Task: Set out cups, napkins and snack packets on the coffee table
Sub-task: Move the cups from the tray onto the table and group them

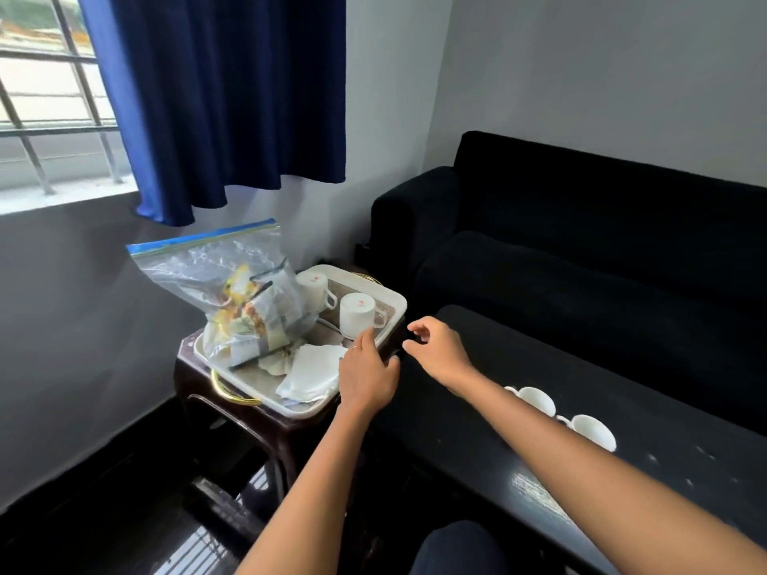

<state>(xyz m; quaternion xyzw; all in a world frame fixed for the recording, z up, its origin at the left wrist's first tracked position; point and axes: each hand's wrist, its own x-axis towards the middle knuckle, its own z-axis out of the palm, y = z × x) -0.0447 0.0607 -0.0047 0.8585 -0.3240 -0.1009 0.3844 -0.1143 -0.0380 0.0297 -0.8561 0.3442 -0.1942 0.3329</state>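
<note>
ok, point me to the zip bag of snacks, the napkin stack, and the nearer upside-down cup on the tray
zip bag of snacks (pixel 236 300), head view, on the clear plastic over the packets.
napkin stack (pixel 313 373), head view, on the top napkin.
nearer upside-down cup (pixel 356 316), head view, on its white side wall.

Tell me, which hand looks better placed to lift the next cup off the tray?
Probably the left hand. Its fingertips already reach the nearer upside-down cup on the tray, while the right hand hovers open beside the tray, above the coffee table edge.
</note>
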